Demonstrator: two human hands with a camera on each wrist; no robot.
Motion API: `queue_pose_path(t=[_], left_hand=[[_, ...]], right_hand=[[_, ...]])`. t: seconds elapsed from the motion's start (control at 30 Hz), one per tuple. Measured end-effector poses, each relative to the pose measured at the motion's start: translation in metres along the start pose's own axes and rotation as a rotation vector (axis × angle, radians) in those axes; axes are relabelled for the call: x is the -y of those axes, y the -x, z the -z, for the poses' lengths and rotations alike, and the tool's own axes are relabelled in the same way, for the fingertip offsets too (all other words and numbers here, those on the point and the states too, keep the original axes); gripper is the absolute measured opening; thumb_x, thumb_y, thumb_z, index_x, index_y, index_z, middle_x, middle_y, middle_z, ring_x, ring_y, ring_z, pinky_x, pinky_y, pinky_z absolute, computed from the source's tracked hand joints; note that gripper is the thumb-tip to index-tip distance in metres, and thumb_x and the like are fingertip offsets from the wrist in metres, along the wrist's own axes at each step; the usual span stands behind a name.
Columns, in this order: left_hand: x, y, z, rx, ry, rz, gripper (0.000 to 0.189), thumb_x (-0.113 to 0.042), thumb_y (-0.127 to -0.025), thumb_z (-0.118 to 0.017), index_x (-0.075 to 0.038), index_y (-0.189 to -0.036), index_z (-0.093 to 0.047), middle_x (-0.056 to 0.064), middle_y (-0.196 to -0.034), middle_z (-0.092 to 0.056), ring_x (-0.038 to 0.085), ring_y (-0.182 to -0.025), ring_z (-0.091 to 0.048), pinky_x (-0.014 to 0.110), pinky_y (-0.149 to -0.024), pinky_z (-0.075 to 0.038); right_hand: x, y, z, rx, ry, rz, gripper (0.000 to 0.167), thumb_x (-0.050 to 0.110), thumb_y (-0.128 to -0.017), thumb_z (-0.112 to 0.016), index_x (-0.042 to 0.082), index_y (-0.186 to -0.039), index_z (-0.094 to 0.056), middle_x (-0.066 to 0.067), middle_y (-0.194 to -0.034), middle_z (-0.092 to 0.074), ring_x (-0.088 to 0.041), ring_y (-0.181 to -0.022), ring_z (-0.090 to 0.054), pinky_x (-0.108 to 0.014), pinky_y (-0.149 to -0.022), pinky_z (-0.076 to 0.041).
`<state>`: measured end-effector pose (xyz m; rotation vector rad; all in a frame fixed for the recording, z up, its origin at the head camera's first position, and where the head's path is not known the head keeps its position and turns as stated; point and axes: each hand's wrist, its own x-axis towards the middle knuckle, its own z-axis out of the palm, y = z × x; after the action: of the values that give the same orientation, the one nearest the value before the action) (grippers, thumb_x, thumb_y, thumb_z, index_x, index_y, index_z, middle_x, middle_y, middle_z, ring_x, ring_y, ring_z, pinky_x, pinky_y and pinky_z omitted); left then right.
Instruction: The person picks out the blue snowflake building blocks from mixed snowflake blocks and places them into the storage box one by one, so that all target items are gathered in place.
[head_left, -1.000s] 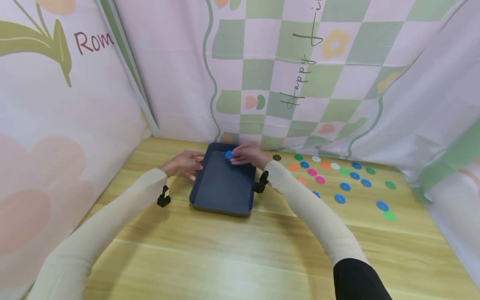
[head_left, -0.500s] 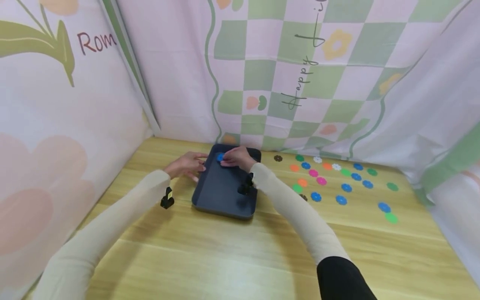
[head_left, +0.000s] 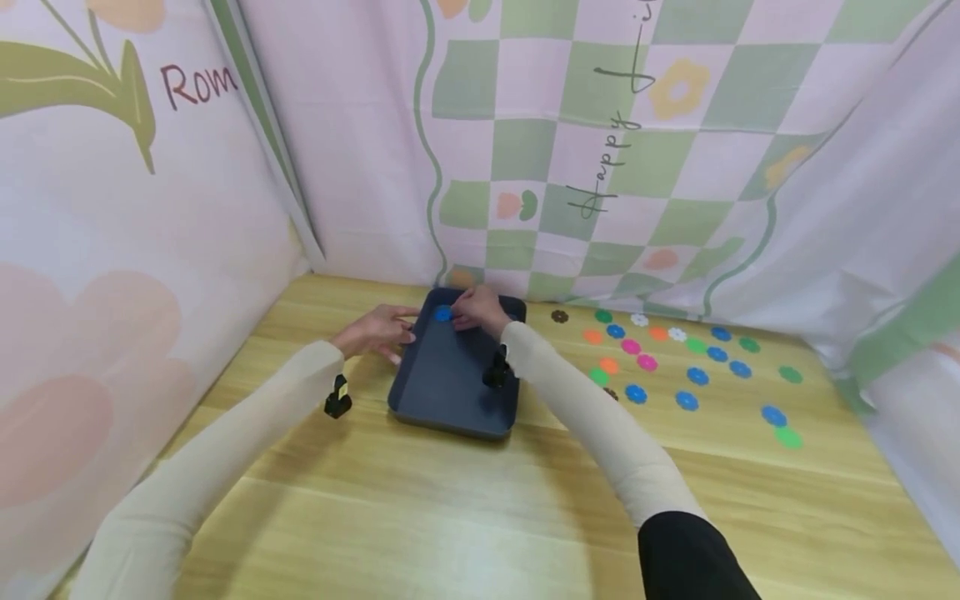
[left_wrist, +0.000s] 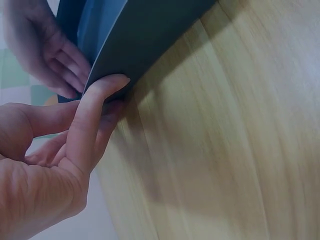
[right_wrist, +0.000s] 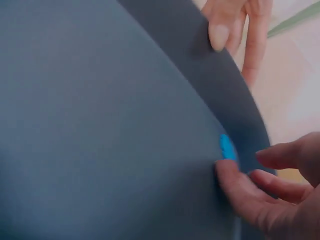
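Note:
A dark grey rectangular tray (head_left: 444, 385) lies on the wooden table. At its far left corner is a blue flower-shaped disc (head_left: 443, 313), flat against the tray's floor by the wall. Beside it, inside the tray, is my right hand (head_left: 482, 309). In the right wrist view one fingertip touches the end of the blue disc (right_wrist: 226, 146), while the thumb stands apart from it. My left hand (head_left: 373, 330) holds the tray's left wall. Its fingers (left_wrist: 86, 117) press the outer side, and the thumb tip (right_wrist: 219, 38) comes over the rim.
Several loose discs in blue, such as one near disc (head_left: 636, 393), orange, pink, green, white and brown are scattered over the right of the table (head_left: 450, 517). Printed curtains (head_left: 570, 167) hang behind and at both sides.
My right hand has carried the blue disc leftwards to the tray's far left corner, set it down and loosened its pinch. My left hand has stayed at the tray's left wall.

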<state>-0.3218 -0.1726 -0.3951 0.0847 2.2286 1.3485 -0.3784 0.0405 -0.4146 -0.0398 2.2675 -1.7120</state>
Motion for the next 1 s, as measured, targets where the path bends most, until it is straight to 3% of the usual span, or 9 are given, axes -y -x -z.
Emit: queue_pose_path(t=[0.13, 0.27, 0.47, 0.73, 0.83, 1.0], left_hand=[[0.0, -0.001, 0.0, 0.0, 0.005, 0.0, 0.069, 0.002, -0.105, -0.054, -0.008, -0.167, -0.024, 0.027, -0.166, -0.032, 0.043, -0.144, -0.049, 0.03, -0.07, -0.066], [-0.001, 0.001, 0.0, 0.011, 0.012, 0.005, 0.07, 0.002, -0.105, -0.053, -0.007, -0.167, -0.023, 0.027, -0.167, -0.03, 0.043, -0.145, -0.047, 0.03, -0.072, -0.066], [-0.001, 0.003, 0.001, 0.022, 0.016, 0.005, 0.069, 0.002, -0.106, -0.053, -0.007, -0.167, -0.023, 0.028, -0.168, -0.028, 0.044, -0.146, -0.045, 0.031, -0.073, -0.067], [0.006, 0.002, 0.003, 0.055, 0.036, -0.022, 0.068, 0.0, -0.107, -0.052, -0.006, -0.167, -0.021, 0.03, -0.168, -0.024, 0.045, -0.148, -0.041, 0.031, -0.073, -0.066], [0.007, 0.001, 0.003, 0.054, 0.037, -0.025, 0.068, -0.001, -0.107, -0.053, -0.006, -0.167, -0.022, 0.03, -0.168, -0.025, 0.045, -0.148, -0.042, 0.031, -0.073, -0.066], [0.005, 0.0, 0.001, 0.051, 0.045, -0.019, 0.068, -0.002, -0.107, -0.053, -0.008, -0.167, -0.023, 0.029, -0.168, -0.026, 0.044, -0.147, -0.043, 0.031, -0.075, -0.066]], right_hand=[[0.009, 0.01, 0.016, 0.046, 0.132, 0.084, 0.029, 0.0, -0.103, -0.054, -0.018, -0.123, -0.065, -0.035, -0.123, -0.068, -0.046, -0.109, -0.072, -0.044, -0.089, -0.066], [0.015, 0.025, 0.033, 0.031, 0.205, 0.172, 0.024, 0.002, -0.105, -0.057, -0.015, -0.119, -0.066, -0.033, -0.119, -0.07, -0.046, -0.106, -0.072, -0.045, -0.088, -0.066], [0.014, 0.047, 0.067, -0.016, 0.264, 0.304, 0.02, 0.003, -0.106, -0.057, -0.014, -0.115, -0.065, -0.035, -0.113, -0.068, -0.052, -0.103, -0.069, -0.057, -0.09, -0.063], [-0.008, 0.063, 0.109, -0.071, 0.366, 0.353, 0.022, 0.006, -0.108, -0.056, -0.012, -0.116, -0.063, -0.034, -0.113, -0.067, -0.048, -0.099, -0.069, -0.061, -0.086, -0.063], [-0.018, 0.07, 0.122, -0.04, 0.424, 0.363, 0.021, 0.003, -0.106, -0.057, -0.014, -0.118, -0.062, -0.034, -0.112, -0.067, -0.05, -0.099, -0.069, -0.06, -0.083, -0.063], [-0.035, 0.079, 0.139, 0.039, 0.531, 0.348, 0.032, 0.002, -0.102, -0.066, -0.014, -0.129, -0.058, -0.031, -0.123, -0.064, -0.046, -0.108, -0.067, -0.049, -0.085, -0.064]])
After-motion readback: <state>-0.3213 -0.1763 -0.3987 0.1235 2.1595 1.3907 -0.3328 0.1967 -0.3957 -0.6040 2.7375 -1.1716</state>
